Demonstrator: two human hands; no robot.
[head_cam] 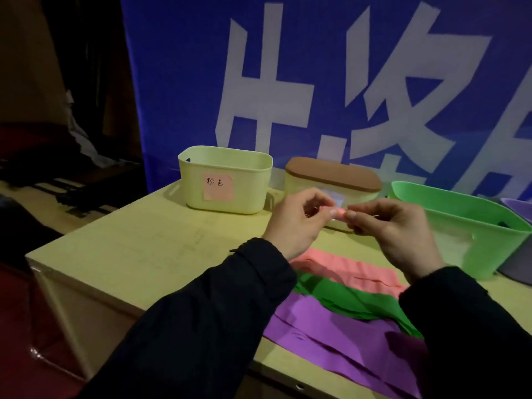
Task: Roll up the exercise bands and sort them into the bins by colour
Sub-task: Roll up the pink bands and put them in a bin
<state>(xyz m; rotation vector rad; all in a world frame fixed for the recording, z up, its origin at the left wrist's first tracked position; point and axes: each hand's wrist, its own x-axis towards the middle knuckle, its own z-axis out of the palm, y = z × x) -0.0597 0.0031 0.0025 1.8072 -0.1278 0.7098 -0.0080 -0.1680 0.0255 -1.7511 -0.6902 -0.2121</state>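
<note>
- Pink band is lying flat on the pale yellow-green table; its far end is being raised and pinched between both hands, near the middle of the view.
- Left hand is closing thumb and fingertips on that pink end; right hand is doing the same from the other side, fingers curled in, thumbs nearly touching.
- Step in hand, by my reading: the first tight turns of the roll are being started. Little is rolled yet; most of the band is trailing toward the person.
- Next move probably calls for even winding, edges kept square, then a drop into the pale yellow bin, which is carrying a pink handwritten label.
- Green band and purple band are lying unrolled, overlapping, nearer the person.
- Green bin is standing at right, a purple bin just beyond it, a lidded tub between the yellow and green bins.
- Blue banner with large white characters is hanging behind; the room at left is too dim to make out.
</note>
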